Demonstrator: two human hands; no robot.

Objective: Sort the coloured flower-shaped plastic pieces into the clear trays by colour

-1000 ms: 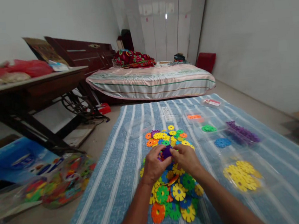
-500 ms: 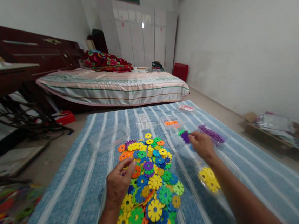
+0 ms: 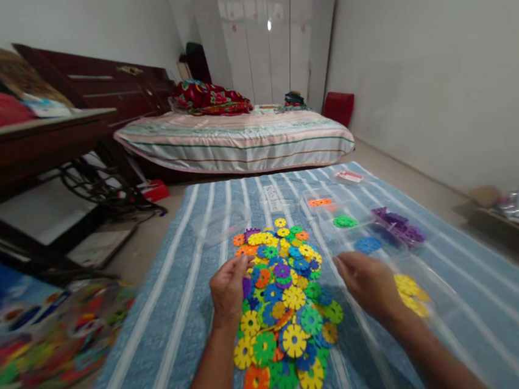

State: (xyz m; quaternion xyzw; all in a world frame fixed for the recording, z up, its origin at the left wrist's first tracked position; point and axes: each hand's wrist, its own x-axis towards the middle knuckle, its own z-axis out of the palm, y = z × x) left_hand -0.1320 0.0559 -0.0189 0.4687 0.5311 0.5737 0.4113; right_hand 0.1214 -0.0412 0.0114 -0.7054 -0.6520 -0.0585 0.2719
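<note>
A long heap of colourful toothed plastic discs [image 3: 294, 298] lies on the striped cloth between my hands. My left hand [image 3: 230, 286] is curled at the heap's left edge, thumb and fingers close together. A purple disc [image 3: 247, 288] shows right against its thumb; whether the fingers hold it, I cannot tell. To the right of the heap, my right hand [image 3: 373, 284] hovers over the cloth with its fingers bent together and nothing visible in them. Beyond it, a clear box holds purple discs [image 3: 398, 227]. Blue discs [image 3: 368, 244] and yellow discs [image 3: 411, 295] lie sorted near this hand.
Green discs [image 3: 345, 221] and orange discs [image 3: 319, 202] sit in clear boxes further back. A clear container [image 3: 220, 222] stands behind the heap on the left. Bags of colourful pieces [image 3: 80, 334] lie on the floor at left. A bed [image 3: 240, 141] stands beyond the striped cloth [image 3: 160, 302].
My right hand has let go of a purple disc at the purple box and come back towards the heap. My left hand stays at the heap's left edge. The view has turned left.
</note>
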